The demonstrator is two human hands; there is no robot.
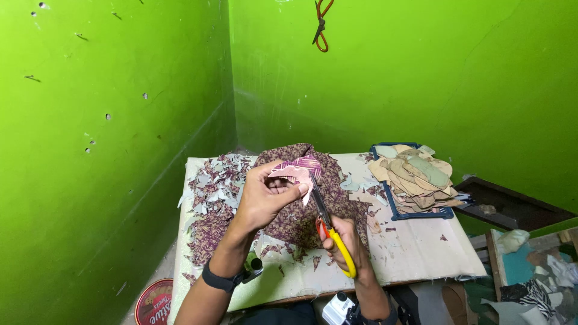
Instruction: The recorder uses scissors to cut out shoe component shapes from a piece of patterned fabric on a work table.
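My left hand [268, 195] holds up a small shaped piece of patterned fabric backed with pale card [299, 169] above the table. My right hand [344, 244] grips yellow-handled scissors [330, 229], whose blades [319, 198] point up and meet the lower edge of that piece. Under both hands lies a heap of brown-and-purple woven-pattern fabric [301, 213]. A black band sits on my left wrist [218, 280].
A white table [409, 250] stands in a green-walled corner. Fabric and card offcuts [212, 198] litter its left side. A dark tray with stacked tan cut-outs [414, 177] sits at the right. A round red tin [153, 301] is on the floor at left; scraps lie at right [536, 283].
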